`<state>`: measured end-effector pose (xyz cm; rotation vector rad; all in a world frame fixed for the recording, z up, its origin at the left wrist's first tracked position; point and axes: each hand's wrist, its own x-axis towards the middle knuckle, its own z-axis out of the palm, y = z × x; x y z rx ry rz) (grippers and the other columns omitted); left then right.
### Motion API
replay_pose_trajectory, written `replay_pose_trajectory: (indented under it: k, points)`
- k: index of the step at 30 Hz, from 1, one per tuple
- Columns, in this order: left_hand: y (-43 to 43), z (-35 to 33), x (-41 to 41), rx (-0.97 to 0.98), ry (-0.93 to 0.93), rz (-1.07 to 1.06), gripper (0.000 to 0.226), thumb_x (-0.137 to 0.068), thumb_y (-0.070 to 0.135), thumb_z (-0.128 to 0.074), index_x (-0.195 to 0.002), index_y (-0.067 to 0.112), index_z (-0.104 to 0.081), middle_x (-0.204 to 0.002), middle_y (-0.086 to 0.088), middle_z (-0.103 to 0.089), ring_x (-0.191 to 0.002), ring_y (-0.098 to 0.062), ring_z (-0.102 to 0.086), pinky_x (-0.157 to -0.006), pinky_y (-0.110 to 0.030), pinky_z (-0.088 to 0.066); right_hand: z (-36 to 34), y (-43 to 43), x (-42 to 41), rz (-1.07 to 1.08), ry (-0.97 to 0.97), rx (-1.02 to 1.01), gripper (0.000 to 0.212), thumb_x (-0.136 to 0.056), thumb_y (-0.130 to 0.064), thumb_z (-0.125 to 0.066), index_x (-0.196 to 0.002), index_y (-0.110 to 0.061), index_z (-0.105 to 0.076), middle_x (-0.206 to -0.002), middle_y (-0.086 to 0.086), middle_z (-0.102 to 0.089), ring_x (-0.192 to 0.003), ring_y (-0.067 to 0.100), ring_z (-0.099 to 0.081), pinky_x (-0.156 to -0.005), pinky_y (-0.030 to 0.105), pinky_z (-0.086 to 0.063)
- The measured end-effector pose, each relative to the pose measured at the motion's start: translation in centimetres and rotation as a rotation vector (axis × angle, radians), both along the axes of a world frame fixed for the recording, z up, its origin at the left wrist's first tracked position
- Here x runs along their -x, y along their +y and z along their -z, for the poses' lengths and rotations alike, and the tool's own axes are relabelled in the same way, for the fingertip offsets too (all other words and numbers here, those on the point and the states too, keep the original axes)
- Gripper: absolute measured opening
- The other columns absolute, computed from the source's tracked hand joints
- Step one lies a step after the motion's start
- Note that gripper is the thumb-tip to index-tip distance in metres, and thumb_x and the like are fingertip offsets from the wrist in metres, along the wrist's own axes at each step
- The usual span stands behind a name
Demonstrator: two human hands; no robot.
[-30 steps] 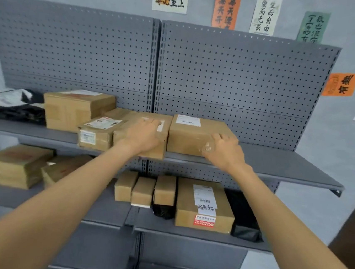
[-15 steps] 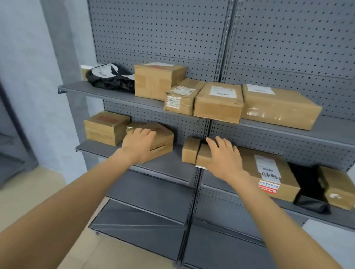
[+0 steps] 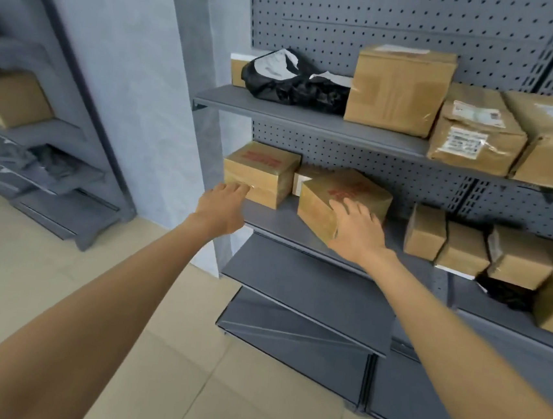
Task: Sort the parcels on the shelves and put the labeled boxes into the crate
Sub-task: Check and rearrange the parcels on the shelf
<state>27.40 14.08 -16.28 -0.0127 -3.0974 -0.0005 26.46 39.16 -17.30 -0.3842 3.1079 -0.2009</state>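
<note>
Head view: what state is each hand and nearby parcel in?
left hand: open, fingertips reaching the left box.
right hand: open, fingers spread against the angled box.
left box: taped shut, upright.
angled box: closed, turned askew on the middle shelf.
black bag: crumpled, lying on the top shelf.

Left hand (image 3: 222,209), fingers straight, touches the front face of the upright red-printed carton (image 3: 260,170) on the middle shelf (image 3: 272,217). Right hand (image 3: 355,234) lies flat against the tilted red-printed carton (image 3: 316,206) just beside it.
</note>
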Motion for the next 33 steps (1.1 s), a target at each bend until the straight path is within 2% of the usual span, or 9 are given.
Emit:
replay_pose_trajectory:
  k: [9, 19, 24, 27, 30, 33]
  points:
    - [-6.6, 3.7, 10.6, -0.042, -0.07, -0.044, 0.065, -0.084, 0.016, -0.061, -0.143, 0.015, -0.034, -0.143, -0.008, -0.042, -0.131, -0.032, -0.038, -0.098, -0.045, -0.041, 3.6, -7.4, 11.0, -0.013, -0.067, 0.03, 0.08, -0.084, -0.026, -0.063, -0.151, -0.021, -0.019, -0.155, 0.007, -0.023, -0.139, 0.032, -0.023, -0.109, 0.046, -0.026]
    - [-11.2, 8.1, 24.0, -0.082, -0.131, -0.075, 0.073, -0.083, 0.016, -0.064, -0.147, 0.016, -0.028, -0.146, -0.008, -0.039, -0.131, -0.033, -0.035, -0.096, -0.047, -0.043, 8.2, -12.7, 24.8, 0.003, -0.133, 0.089, 0.088, -0.081, -0.035, -0.069, -0.152, -0.021, -0.019, -0.159, 0.008, -0.017, -0.143, 0.032, -0.02, -0.111, 0.045, -0.027]
    - [-13.0, 9.9, 29.3, -0.156, -0.163, -0.085, 0.085, -0.079, 0.01, -0.065, -0.15, 0.021, -0.02, -0.153, -0.009, -0.024, -0.135, -0.034, -0.03, -0.095, -0.048, -0.044, 9.9, -15.3, 28.7, 0.065, -0.138, 0.074, 0.092, -0.081, -0.048, -0.066, -0.153, -0.023, -0.015, -0.158, 0.012, -0.019, -0.143, 0.032, -0.021, -0.116, 0.045, -0.021]
    - [-14.4, 10.6, 32.3, -0.186, -0.185, -0.094, 0.091, -0.077, 0.01, -0.069, -0.15, 0.022, -0.016, -0.153, -0.011, -0.02, -0.134, -0.037, -0.031, -0.096, -0.049, -0.042, 10.5, -16.7, 30.0, 0.114, -0.119, 0.082, 0.089, -0.083, -0.05, -0.063, -0.153, -0.024, -0.014, -0.155, 0.015, -0.027, -0.141, 0.033, -0.025, -0.116, 0.044, -0.023]
    - [-15.4, 11.4, 34.5, -0.255, -0.211, -0.043, 0.076, -0.077, 0.009, -0.067, -0.142, 0.017, -0.028, -0.144, -0.015, -0.03, -0.123, -0.043, -0.044, -0.093, -0.049, -0.046, 11.1, -17.9, 29.8, 0.182, -0.114, 0.123, 0.079, -0.088, -0.043, -0.06, -0.152, -0.023, -0.019, -0.152, 0.014, -0.033, -0.139, 0.033, -0.03, -0.114, 0.042, -0.027]
    - [-15.9, 11.9, 35.1, -0.304, -0.21, 0.052, 0.062, -0.077, 0.009, -0.066, -0.132, 0.013, -0.035, -0.133, -0.017, -0.033, -0.105, -0.044, -0.054, -0.087, -0.047, -0.05, 11.4, -18.9, 29.2, 0.288, -0.114, 0.271, 0.068, -0.092, -0.032, -0.058, -0.151, -0.023, -0.025, -0.15, 0.011, -0.037, -0.135, 0.031, -0.038, -0.106, 0.041, -0.039]
